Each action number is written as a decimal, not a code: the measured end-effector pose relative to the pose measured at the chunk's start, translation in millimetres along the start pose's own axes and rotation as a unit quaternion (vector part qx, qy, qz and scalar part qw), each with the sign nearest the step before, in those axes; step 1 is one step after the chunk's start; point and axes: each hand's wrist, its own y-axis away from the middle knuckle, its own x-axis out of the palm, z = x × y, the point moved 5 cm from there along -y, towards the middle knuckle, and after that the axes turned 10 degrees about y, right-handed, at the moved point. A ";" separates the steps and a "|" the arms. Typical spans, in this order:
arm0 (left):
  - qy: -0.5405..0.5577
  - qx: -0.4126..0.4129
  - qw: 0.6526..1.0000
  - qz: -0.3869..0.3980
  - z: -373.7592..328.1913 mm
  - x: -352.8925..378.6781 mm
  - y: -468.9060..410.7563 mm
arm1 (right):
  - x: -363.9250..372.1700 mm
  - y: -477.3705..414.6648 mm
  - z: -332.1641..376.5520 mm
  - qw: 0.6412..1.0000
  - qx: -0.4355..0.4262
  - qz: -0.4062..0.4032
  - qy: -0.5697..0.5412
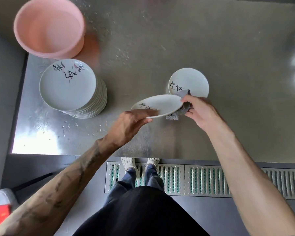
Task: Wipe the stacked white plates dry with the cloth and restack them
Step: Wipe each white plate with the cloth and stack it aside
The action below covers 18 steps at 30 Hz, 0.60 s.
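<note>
Over the steel counter (160, 48), left hand (129, 125) grips a tilted plate (160, 104), right hand (199, 111) clutches the cloth (173, 115)

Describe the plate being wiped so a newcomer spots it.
On the steel table, look right of the tall stack of white plates. The left hand holds one round white plate tilted against a grey cloth. The lone plate behind lies flat.

The left hand (133, 124) grips the near rim of a tilted plate (160, 103); the right hand (201, 111) holds a grey cloth (173, 116) against its other edge. Just beyond the right fingers (186, 100) lies a single plate (191, 79); the tall stack (70, 86) stands well left of the left fingers.
</note>
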 end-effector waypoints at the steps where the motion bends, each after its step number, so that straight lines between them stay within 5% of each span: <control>1: -0.008 0.025 1.000 -0.002 0.3 4.0 -2.5 | -5.0 0.5 -3.3 1.000 -0.005 -0.022 -0.001; 3: -0.053 0.069 0.995 -0.050 2.0 10.6 -6.4 | -12.0 1.6 -11.0 0.998 -0.017 -0.055 -0.011; 6: -0.041 -0.012 0.993 -0.114 14.2 20.6 -16.4 | -24.7 1.2 -20.9 0.993 -0.026 -0.103 -0.056; 13: 0.132 -0.201 0.969 -0.049 29.1 70.0 -68.3 | -58.2 -15.6 -37.0 0.974 -0.039 -0.179 -0.131; 18: 0.116 -0.225 0.967 -0.038 52.8 84.7 -114.2 | -78.6 -37.4 -38.5 0.971 -0.020 -0.210 -0.108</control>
